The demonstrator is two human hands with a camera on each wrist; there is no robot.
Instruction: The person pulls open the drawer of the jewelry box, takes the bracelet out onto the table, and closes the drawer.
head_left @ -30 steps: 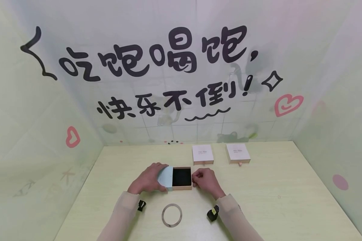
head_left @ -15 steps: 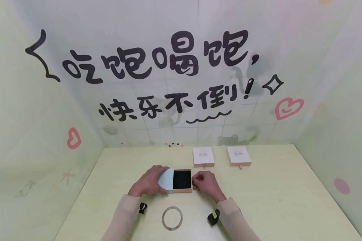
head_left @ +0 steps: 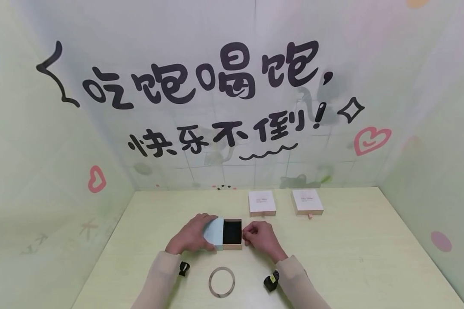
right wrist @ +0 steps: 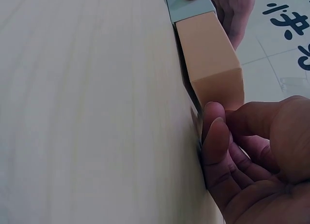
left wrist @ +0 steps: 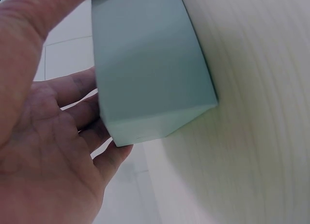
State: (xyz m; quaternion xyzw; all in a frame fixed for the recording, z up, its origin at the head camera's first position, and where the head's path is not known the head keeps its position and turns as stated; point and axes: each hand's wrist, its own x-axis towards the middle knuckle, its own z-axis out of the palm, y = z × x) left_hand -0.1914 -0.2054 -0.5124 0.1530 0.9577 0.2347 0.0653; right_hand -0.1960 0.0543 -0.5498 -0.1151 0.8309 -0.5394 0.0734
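On the table a light-blue sleeve (head_left: 214, 231) with an orange-brown drawer (head_left: 233, 246) makes up a small slide-out box. The drawer stands partly out to the right, and a black pad (head_left: 232, 231) lines it. My left hand (head_left: 192, 233) grips the sleeve between thumb and fingers. At the drawer's outer end are the curled, pinched fingers of my right hand (head_left: 261, 238); in the right wrist view they touch the drawer's end panel (right wrist: 220, 88). Any tab between these fingertips is hidden. A pale ring-shaped bangle (head_left: 211, 290) lies in front of the box, between my forearms.
Two white-topped boxes, a left one (head_left: 262, 203) and a right one (head_left: 307, 201) with a small tab, stand towards the back of the pale table (head_left: 363, 253). A printed back wall (head_left: 201, 176) rises behind them, with side walls left and right.
The drawer has slid some way left into the sleeve, with my right hand moving left along with it. My left hand stays on the sleeve. The head view has tilted slightly.
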